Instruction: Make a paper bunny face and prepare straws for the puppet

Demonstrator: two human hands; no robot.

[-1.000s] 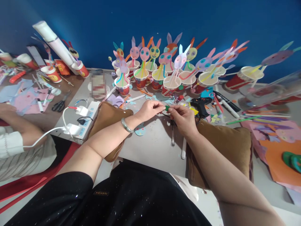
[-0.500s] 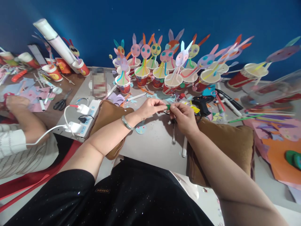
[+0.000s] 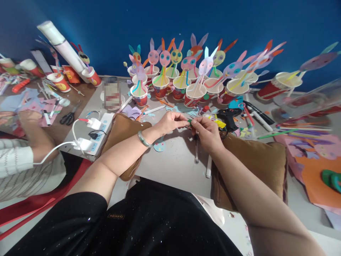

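Between the fingertips of both hands is a small green piece [image 3: 189, 121], mostly covered, its kind unclear. My left hand [image 3: 172, 123] pinches its left side. My right hand [image 3: 206, 131] pinches it from the right, thumb and forefinger together. A light-blue paper disc with spots [image 3: 159, 145] lies on the table below my left hand. Beneath my right hand lies a slim clear-ended tool [image 3: 196, 154], with a white marker [image 3: 209, 168] beside it. A black glue gun [image 3: 229, 118] with a yellow label rests just right of my right hand.
Red paper cups [image 3: 161, 89] holding straw-and-paper rabbit figures line the back by the blue wall. Brown cushions [image 3: 253, 167] lie under both forearms. A white power strip [image 3: 99, 133] sits at left, near a co-worker's arm [image 3: 39, 135]. Coloured paper [image 3: 317, 174] and straws lie at right.
My right hand has shifted very slightly left, and both hands still pinch the green piece. The co-worker's hand at far left has moved a little to the right.
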